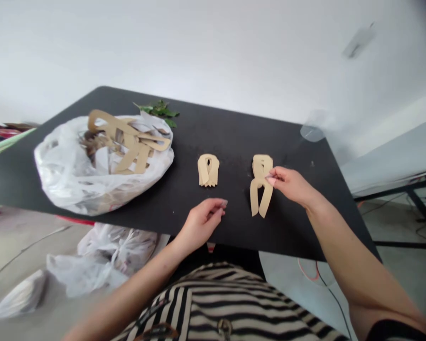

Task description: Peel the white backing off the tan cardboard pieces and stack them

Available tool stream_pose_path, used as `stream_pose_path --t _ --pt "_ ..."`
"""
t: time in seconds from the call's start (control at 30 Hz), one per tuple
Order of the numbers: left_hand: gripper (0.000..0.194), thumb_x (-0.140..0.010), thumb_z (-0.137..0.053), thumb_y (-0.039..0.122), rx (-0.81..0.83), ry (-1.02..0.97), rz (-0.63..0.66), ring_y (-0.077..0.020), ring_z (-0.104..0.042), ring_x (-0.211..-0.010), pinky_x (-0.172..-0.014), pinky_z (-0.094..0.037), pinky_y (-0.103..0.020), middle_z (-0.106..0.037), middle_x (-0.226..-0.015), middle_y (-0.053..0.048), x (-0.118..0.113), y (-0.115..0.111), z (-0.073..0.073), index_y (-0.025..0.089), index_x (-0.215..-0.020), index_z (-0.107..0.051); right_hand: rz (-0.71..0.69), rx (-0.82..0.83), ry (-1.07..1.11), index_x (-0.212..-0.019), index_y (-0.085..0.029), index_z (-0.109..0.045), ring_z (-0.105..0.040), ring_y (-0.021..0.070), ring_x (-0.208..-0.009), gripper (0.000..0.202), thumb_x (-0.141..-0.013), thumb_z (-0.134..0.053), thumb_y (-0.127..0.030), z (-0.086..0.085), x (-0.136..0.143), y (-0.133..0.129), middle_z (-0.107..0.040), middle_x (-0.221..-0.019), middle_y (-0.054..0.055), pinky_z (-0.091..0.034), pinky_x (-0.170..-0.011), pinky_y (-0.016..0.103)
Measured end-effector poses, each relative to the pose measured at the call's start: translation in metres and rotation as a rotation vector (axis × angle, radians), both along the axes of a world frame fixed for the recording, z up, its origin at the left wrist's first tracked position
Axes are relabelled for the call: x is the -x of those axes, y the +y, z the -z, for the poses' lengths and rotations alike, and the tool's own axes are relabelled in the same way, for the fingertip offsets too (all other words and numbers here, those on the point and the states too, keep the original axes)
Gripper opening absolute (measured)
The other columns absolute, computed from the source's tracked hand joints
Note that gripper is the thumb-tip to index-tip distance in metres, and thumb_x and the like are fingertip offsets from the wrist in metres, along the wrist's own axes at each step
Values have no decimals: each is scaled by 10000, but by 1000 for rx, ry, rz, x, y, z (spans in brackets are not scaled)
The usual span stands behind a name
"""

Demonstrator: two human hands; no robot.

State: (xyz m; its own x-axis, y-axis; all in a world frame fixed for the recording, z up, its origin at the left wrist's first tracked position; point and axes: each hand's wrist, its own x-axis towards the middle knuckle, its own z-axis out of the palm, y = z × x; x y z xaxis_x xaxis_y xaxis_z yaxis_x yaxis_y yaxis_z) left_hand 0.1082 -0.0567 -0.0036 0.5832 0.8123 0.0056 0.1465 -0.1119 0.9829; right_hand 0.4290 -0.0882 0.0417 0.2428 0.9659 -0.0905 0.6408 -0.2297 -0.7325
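My right hand [289, 184] pinches the top edge of a tan paper or cardboard loop [266, 201], whose two legs spread toward me on the table. Just beyond it, overlapping its top, lies a small tan stack [262, 163] of similar pieces. To the left sits another stack of tan loops [208, 170], with crossed ends fanned toward me. My left hand [204, 220] rests near the table's front edge below that stack, fingers loosely curled with a gap between thumb and forefinger, holding nothing visible.
On the left of the black table [234, 135] stands an open white plastic bag [138, 182] full of tan loops and paper scraps. Green leaves [159, 110] lie behind it. A clear round object [312, 132] is at the far right edge. White bags [102, 255] lie on the floor.
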Motion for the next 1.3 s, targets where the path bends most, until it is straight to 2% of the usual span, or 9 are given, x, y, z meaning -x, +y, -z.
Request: stream_pose_path --t 0.17,0.27,0.5,0.7,0.87,1.03,1.13,1.23,1.3 --pt "253 -981 -557 301 -3 -2 5 -166 -741 -907 -749 -614 -284 -737 -1100 -82 3 1 3 190 -1162 -695 15 37 91 -926 -209 -702 -640 203 -833 229 -823 -673 -412 -11 -29 17 -733 -917 43 -491 -793 345" --pt "257 -988 -551 312 10 -3 7 -158 -740 -889 -750 -614 -280 -736 -1099 -82 2 2 2 189 -1159 -698 -6 63 152 -913 -199 -703 -586 168 -771 260 -793 -712 -429 -10 -46 36 -702 -871 32 -467 -745 316" --pt "250 -993 -556 327 28 17 3 -153 -736 -865 -740 -611 -272 -738 -1071 -76 3 5 -2 194 -1141 -708 -32 111 210 -901 -182 -695 -537 136 -690 256 -749 -738 -384 13 -73 83 -664 -782 20 -444 -675 282" --pt "258 -1002 -545 340 38 10 10 -157 -734 -865 -736 -615 -277 -734 -1069 -79 3 5 -2 196 -1140 -708 -3 100 114 -895 -189 -690 -557 142 -697 157 -774 -696 -290 30 -84 94 -667 -771 15 -449 -673 277" --pt "262 -1005 -537 348 33 14 19 -159 -733 -856 -745 -615 -288 -737 -1060 -77 3 6 -1 199 -1138 -706 0 42 -10 -945 -195 -697 -633 184 -816 169 -841 -642 -316 31 -83 93 -720 -899 44 -514 -784 328" --pt "264 -1018 -504 343 1 44 16 -161 -731 -848 -758 -614 -299 -741 -1042 -63 6 3 1 213 -1138 -700 -7 -73 -175 -1113 -199 -728 -622 271 -1180 278 -914 -580 -325 23 -73 91 -698 -1245 120 -447 -1076 457" --pt "280 -1015 -485 304 -172 114 45 -178 -718 -949 -814 -610 -312 -723 -1130 -72 1 0 -5 226 -1213 -668 -65 -77 -230 -1167 -205 -744 -605 285 -1247 317 -934 -571 -332 21 -68 92 -682 -1299 131 -418 -1124 464" --pt "387 -975 -526 241 -507 282 233 -234 -625 -1189 -985 -563 -377 -629 -1360 -89 -20 2 -17 243 -1355 -593 -103 -63 -265 -1178 -204 -754 -622 286 -1237 329 -949 -560 -339 24 -66 92 -692 -1291 131 -427 -1126 462" --pt "369 -967 -528 234 -691 400 362 -249 -607 -1150 -984 -553 -393 -629 -1327 -91 -43 10 -24 223 -1327 -606 -103 -59 -285 -1198 -194 -750 -622 290 -1242 351 -968 -527 -336 26 -66 92 -694 -1293 140 -426 -1131 471"
